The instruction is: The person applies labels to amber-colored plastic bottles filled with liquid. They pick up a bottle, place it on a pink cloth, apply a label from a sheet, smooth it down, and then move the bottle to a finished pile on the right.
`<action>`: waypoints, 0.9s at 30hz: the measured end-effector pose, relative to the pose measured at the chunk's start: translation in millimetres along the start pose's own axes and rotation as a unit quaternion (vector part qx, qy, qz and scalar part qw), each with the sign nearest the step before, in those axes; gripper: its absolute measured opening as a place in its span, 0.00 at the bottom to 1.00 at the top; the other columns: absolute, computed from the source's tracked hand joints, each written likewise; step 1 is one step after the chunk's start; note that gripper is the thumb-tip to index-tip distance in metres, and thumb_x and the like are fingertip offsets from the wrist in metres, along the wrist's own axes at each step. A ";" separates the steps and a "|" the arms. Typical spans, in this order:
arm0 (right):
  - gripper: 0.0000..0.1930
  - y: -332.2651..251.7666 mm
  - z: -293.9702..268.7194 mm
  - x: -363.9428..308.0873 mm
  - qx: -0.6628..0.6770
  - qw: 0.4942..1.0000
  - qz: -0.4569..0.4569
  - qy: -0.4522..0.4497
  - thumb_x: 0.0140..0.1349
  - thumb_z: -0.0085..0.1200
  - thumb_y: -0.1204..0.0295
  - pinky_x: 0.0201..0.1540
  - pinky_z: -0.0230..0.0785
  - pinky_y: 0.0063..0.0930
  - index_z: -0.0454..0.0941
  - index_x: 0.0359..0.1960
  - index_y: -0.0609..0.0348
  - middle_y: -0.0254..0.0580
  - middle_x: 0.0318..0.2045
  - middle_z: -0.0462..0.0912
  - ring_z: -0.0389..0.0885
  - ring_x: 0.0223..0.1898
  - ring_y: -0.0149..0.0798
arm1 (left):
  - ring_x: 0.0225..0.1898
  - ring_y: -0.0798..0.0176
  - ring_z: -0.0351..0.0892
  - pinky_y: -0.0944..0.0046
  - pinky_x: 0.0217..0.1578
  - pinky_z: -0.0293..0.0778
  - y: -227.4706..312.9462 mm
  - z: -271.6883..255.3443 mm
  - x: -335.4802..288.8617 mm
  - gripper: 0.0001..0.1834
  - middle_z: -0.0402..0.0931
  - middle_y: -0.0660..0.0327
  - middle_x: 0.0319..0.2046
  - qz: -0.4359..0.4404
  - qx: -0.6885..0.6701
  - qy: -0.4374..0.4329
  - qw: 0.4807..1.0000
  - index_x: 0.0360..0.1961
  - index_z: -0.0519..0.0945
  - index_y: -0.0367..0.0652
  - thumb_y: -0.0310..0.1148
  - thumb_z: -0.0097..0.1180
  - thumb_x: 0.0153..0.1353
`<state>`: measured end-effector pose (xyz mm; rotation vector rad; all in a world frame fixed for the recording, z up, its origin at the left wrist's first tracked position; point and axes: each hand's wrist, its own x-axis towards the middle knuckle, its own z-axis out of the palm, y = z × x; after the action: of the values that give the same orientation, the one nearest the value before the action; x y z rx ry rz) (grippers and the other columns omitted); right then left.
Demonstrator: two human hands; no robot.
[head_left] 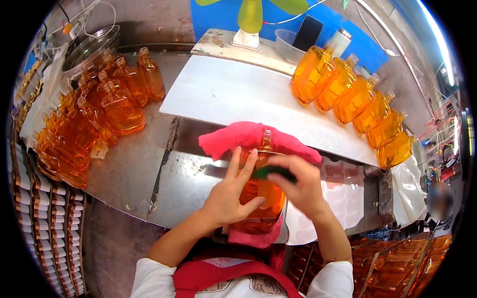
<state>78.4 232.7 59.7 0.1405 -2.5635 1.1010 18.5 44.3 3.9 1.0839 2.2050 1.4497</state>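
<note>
A glass bottle of orange liquid [266, 191] lies on its back in front of me, its clear neck pointing away. Beneath it are pink cloths [233, 136], showing at the neck and the base. My left hand [232, 191] lies over the bottle's left side, fingers stretched and spread, the thumb across its lower part. My right hand [300, 181] is closed around a flat green hand tool [268, 172], whose edge is over the bottle's upper face. Its exact kind is partly hidden by my fingers. Right of the bottle lies a sheet of clear labels [343, 193].
Several filled bottles [121, 109] crowd the metal table [129, 184] at left. More bottles [357, 99] stand in a row along the right of a white board [218, 94]. Behind are a fan [247, 37], a plastic tub [286, 45] and a phone [308, 32]. Crated bottles [397, 263] stand lower right.
</note>
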 end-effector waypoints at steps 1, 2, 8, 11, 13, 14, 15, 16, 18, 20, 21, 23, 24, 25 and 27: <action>0.16 6.7 2.4 14.7 0.005 1.000 0.000 0.029 0.51 0.63 0.80 0.43 0.75 0.31 0.80 0.43 0.61 0.48 0.38 0.83 0.83 0.39 0.45 | 0.66 0.35 0.60 0.54 0.57 0.69 -1.9 1.3 0.4 0.53 0.36 0.37 0.72 0.006 0.002 0.006 1.000 0.74 0.47 0.49 0.40 0.67 0.52; 0.15 6.4 0.8 29.2 0.004 0.999 -0.008 0.041 0.51 0.62 0.81 0.42 0.75 0.32 0.80 0.43 0.60 0.47 0.38 0.84 0.83 0.38 0.46 | 0.67 0.37 0.58 0.54 0.58 0.69 -3.1 2.0 0.5 0.55 0.36 0.38 0.72 0.012 0.005 0.012 1.000 0.74 0.44 0.48 0.40 0.67 0.52; 0.10 19.2 -1.1 57.2 -0.031 0.993 -0.107 0.048 0.46 0.63 0.82 0.38 0.72 0.34 0.82 0.31 0.56 0.40 0.31 0.83 0.80 0.35 0.43 | 0.67 0.47 0.61 0.56 0.55 0.70 -31.9 -35.1 -14.3 0.55 0.45 0.46 0.72 -0.009 -0.053 0.152 0.987 0.72 0.50 0.39 0.36 0.73 0.48; 0.11 11.2 6.5 27.3 -0.083 0.986 -0.143 0.007 0.42 0.65 0.80 0.39 0.71 0.34 0.82 0.29 0.53 0.36 0.31 0.83 0.80 0.35 0.41 | 0.61 0.54 0.68 0.57 0.54 0.70 -69.7 -92.2 -17.1 0.45 0.58 0.52 0.68 -0.011 0.147 0.350 0.925 0.69 0.59 0.39 0.23 0.67 0.50; 0.12 8.3 2.8 -8.4 -0.015 0.987 -0.145 -0.059 0.40 0.66 0.77 0.36 0.70 0.33 0.83 0.30 0.49 0.32 0.35 0.83 0.81 0.35 0.39 | 0.64 0.52 0.64 0.54 0.59 0.66 -101.5 -141.7 -23.1 0.42 0.59 0.50 0.67 -0.030 0.218 0.435 0.873 0.69 0.60 0.40 0.26 0.66 0.54; 0.13 4.9 1.3 -27.1 -0.003 0.982 -0.157 -0.102 0.40 0.65 0.77 0.36 0.71 0.33 0.84 0.31 0.49 0.32 0.34 0.84 0.82 0.35 0.39 | 0.66 0.51 0.62 0.52 0.61 0.65 -110.4 -163.3 -22.9 0.41 0.58 0.50 0.67 -0.042 0.220 0.483 0.847 0.69 0.60 0.40 0.27 0.66 0.55; 0.13 2.1 3.5 -45.6 -0.007 0.984 -0.148 -0.103 0.41 0.64 0.78 0.37 0.72 0.31 0.84 0.32 0.49 0.31 0.33 0.84 0.82 0.35 0.39 | 0.67 0.50 0.59 0.51 0.62 0.64 -125.3 -185.6 -25.4 0.41 0.57 0.50 0.68 -0.039 0.250 0.502 0.827 0.69 0.60 0.42 0.29 0.66 0.55; 0.14 -5.3 3.2 -62.2 0.010 0.987 -0.124 -0.105 0.41 0.63 0.80 0.37 0.73 0.31 0.84 0.32 0.50 0.32 0.34 0.84 0.82 0.36 0.39 | 0.68 0.50 0.57 0.50 0.63 0.63 -138.3 -203.8 -26.6 0.41 0.56 0.50 0.68 -0.034 0.278 0.521 0.806 0.69 0.60 0.43 0.30 0.66 0.56; 0.15 -13.1 -2.5 -72.7 0.046 0.991 -0.069 -0.109 0.41 0.63 0.82 0.38 0.73 0.31 0.84 0.33 0.51 0.34 0.34 0.85 0.82 0.36 0.39 | 0.69 0.50 0.54 0.49 0.63 0.62 -145.5 -222.3 -15.7 0.42 0.55 0.50 0.68 -0.014 0.284 0.502 0.817 0.69 0.60 0.44 0.31 0.67 0.55; 0.15 -16.6 -7.1 -75.2 0.085 0.990 -0.005 -0.112 0.41 0.63 0.84 0.38 0.74 0.31 0.84 0.33 0.52 0.36 0.34 0.85 0.82 0.36 0.40 | 0.69 0.50 0.55 0.49 0.64 0.61 -151.6 -234.0 -2.7 0.43 0.55 0.50 0.69 0.000 0.285 0.480 0.830 0.69 0.59 0.45 0.31 0.67 0.53; 0.14 -13.8 -13.2 -64.5 0.084 0.992 -0.018 -0.092 0.42 0.64 0.84 0.39 0.74 0.31 0.83 0.33 0.55 0.39 0.33 0.84 0.82 0.36 0.42 | 0.69 0.50 0.56 0.50 0.64 0.61 -152.5 -236.6 0.9 0.44 0.56 0.50 0.69 -0.006 0.278 0.466 0.840 0.69 0.59 0.45 0.31 0.67 0.53; 0.13 -2.9 -11.1 -41.2 0.055 0.998 -0.042 0.014 0.43 0.65 0.83 0.38 0.73 0.31 0.82 0.32 0.57 0.39 0.33 0.84 0.82 0.36 0.42 | 0.68 0.50 0.57 0.50 0.63 0.62 -150.3 -241.7 2.5 0.44 0.56 0.50 0.68 -0.021 0.267 0.438 0.858 0.70 0.59 0.45 0.30 0.67 0.52; 0.13 1.2 -7.8 -27.6 0.012 0.997 -0.057 0.054 0.42 0.64 0.84 0.37 0.72 0.32 0.82 0.31 0.57 0.39 0.33 0.84 0.81 0.35 0.43 | 0.68 0.51 0.60 0.52 0.61 0.63 -165.7 -254.8 1.9 0.45 0.59 0.51 0.67 0.023 0.341 0.426 0.838 0.70 0.58 0.45 0.30 0.68 0.52; 0.13 6.1 -3.7 -17.9 -0.033 0.993 -0.069 0.095 0.41 0.64 0.84 0.36 0.72 0.32 0.81 0.31 0.58 0.39 0.33 0.83 0.80 0.35 0.43 | 0.67 0.52 0.61 0.54 0.60 0.65 -157.5 -252.1 9.3 0.44 0.60 0.51 0.67 -0.010 0.317 0.424 0.848 0.70 0.59 0.45 0.31 0.67 0.52; 0.13 7.4 5.9 -19.4 -0.092 0.983 -0.138 0.082 0.40 0.63 0.83 0.36 0.71 0.33 0.81 0.30 0.56 0.37 0.33 0.83 0.80 0.34 0.42 | 0.66 0.54 0.63 0.57 0.58 0.67 -133.3 -249.2 20.2 0.43 0.63 0.51 0.66 -0.078 0.270 0.420 0.863 0.70 0.60 0.45 0.32 0.66 0.54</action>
<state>93.3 232.8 44.0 0.3330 -2.3935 0.7393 -201.7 -134.1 3.0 0.3491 3.3630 1.4191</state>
